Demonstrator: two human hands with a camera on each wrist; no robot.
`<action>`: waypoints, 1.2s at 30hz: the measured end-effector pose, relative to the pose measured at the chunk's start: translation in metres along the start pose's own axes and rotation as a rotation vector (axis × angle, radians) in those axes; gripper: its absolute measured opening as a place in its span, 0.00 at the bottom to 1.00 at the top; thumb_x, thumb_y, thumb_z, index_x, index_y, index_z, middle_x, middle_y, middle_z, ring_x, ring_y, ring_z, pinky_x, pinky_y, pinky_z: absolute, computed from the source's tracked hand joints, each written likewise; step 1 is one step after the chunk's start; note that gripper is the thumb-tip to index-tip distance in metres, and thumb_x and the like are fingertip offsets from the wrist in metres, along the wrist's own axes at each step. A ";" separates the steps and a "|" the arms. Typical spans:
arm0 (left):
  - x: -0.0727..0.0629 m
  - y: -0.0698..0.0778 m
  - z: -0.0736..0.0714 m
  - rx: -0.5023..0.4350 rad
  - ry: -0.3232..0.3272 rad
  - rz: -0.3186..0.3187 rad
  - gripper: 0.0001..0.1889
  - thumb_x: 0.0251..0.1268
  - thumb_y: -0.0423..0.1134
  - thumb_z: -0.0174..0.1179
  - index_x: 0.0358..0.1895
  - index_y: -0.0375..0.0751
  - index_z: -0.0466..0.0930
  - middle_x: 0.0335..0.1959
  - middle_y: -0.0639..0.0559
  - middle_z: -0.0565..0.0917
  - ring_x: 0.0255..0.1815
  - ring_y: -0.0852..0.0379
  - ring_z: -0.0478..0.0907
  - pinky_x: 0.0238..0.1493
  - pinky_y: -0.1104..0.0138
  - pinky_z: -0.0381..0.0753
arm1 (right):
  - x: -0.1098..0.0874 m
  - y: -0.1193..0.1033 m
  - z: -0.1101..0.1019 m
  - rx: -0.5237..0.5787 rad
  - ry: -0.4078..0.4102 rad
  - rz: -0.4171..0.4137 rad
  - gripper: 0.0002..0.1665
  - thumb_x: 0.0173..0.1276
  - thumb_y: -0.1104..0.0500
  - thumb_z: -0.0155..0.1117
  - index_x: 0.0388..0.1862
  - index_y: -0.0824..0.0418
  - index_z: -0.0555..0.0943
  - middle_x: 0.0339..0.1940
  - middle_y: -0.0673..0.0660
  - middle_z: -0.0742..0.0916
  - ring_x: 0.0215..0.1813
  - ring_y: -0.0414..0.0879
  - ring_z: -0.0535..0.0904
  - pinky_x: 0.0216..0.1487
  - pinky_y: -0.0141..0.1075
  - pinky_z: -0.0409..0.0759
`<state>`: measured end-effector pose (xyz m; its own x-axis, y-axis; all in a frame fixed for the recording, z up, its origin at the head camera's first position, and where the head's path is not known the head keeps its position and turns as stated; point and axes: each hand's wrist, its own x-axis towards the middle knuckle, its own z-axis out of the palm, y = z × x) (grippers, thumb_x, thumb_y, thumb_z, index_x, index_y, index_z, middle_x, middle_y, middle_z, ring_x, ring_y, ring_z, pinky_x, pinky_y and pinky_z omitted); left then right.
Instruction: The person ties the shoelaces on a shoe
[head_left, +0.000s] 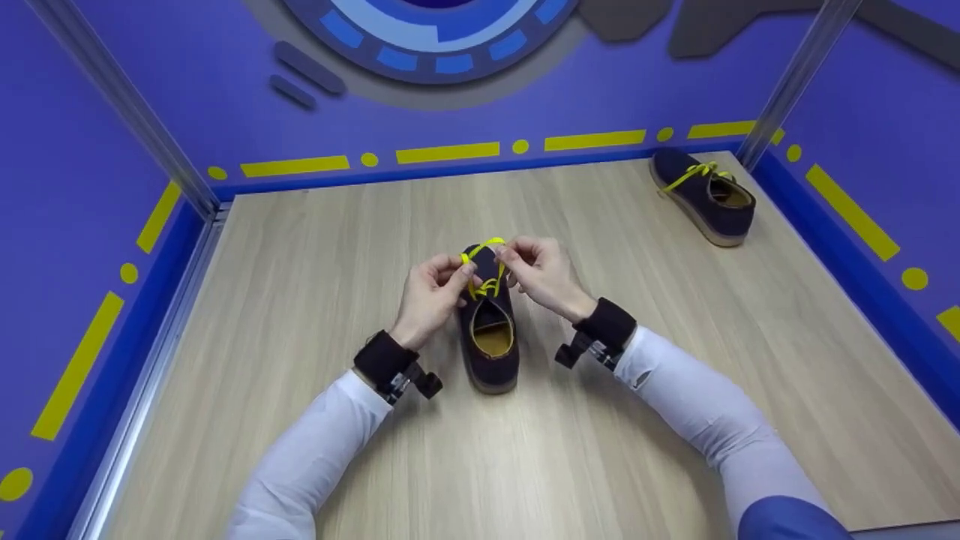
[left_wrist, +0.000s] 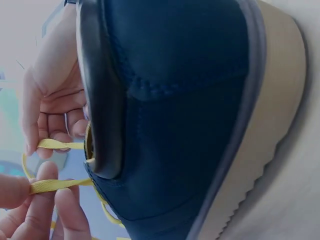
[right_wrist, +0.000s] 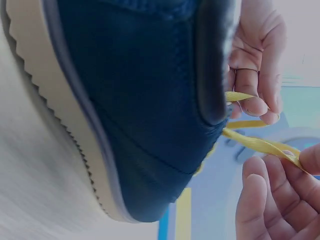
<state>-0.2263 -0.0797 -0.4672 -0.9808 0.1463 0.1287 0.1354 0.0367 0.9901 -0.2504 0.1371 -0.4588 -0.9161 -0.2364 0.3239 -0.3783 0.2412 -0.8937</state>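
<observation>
Both forearms reach in from the near edge, bent inward over the shoe. The left hand and right hand face each other above its front, each pinching the yellow lace between thumb and fingers. The shoe sits mid-table, toe away from the person. A second shoe lies at the table's far right corner, near the blue wall. In both wrist views, the shoe's side partly hides one hand.

shoe: cut by top edge, 2 wrist views | wall emblem: likewise, head view
</observation>
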 end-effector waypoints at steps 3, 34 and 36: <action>0.001 0.004 0.000 -0.011 -0.009 0.041 0.11 0.83 0.32 0.65 0.50 0.21 0.85 0.34 0.50 0.94 0.35 0.60 0.88 0.32 0.70 0.88 | 0.000 -0.005 -0.002 -0.014 0.017 -0.043 0.16 0.84 0.63 0.65 0.40 0.75 0.90 0.31 0.73 0.91 0.24 0.40 0.84 0.23 0.24 0.77; 0.009 0.013 0.011 0.104 -0.124 0.145 0.11 0.83 0.30 0.61 0.48 0.25 0.92 0.27 0.56 0.85 0.28 0.54 0.82 0.28 0.74 0.79 | 0.016 -0.041 -0.007 -0.198 0.036 -0.307 0.10 0.78 0.64 0.71 0.36 0.66 0.95 0.28 0.61 0.94 0.27 0.32 0.79 0.32 0.23 0.74; 0.009 0.014 0.013 0.109 -0.131 0.135 0.12 0.82 0.30 0.59 0.47 0.26 0.92 0.27 0.54 0.85 0.26 0.55 0.80 0.28 0.75 0.78 | 0.017 -0.044 -0.006 -0.203 0.030 -0.313 0.11 0.78 0.64 0.72 0.35 0.66 0.95 0.29 0.60 0.94 0.27 0.33 0.79 0.32 0.23 0.74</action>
<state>-0.2313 -0.0654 -0.4524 -0.9272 0.2839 0.2444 0.2857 0.1141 0.9515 -0.2505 0.1281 -0.4125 -0.7540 -0.3010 0.5838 -0.6569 0.3437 -0.6711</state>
